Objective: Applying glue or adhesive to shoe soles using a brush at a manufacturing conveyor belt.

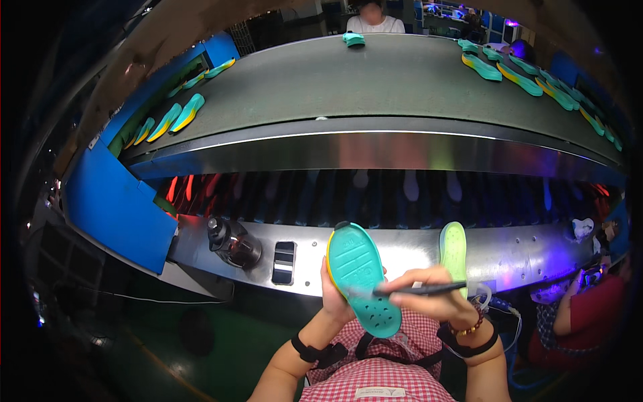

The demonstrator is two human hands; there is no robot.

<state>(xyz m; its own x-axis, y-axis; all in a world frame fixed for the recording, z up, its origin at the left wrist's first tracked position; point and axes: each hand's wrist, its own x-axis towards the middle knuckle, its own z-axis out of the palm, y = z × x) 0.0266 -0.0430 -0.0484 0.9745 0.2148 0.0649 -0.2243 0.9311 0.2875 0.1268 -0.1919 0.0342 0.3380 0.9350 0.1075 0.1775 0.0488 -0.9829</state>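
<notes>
A teal shoe sole (pixel 362 278) with a yellow edge is held upright over the lap, just off the near edge of the steel ledge (pixel 522 258), tread side turned to the camera. It is gripped from behind by the left hand (pixel 333 298), fingers wrapped around its lower left rim. A thin dark brush (pixel 418 289) is pinched in the right hand (pixel 435 298), fingers closed on the handle, and its tip is laid against the sole's middle. The two hands are kept close together, meeting at the sole.

On the ledge, a pale green sole (pixel 454 249) is stood on end just right of the held one. A dark round pot (pixel 233 244) is seen toward the ledge's left end, with a black-and-white block (pixel 284 262) between it and the sole. Beyond, the grey conveyor belt (pixel 375 84) is spread with teal and yellow soles along its left edge (pixel 177 115) and its far right edge (pixel 519 75); a teal pair (pixel 353 39) is set at the far edge. A co-worker in red (pixel 583 315) is glimpsed at the ledge's right end. A blue panel (pixel 117 201) closes off the left side.
</notes>
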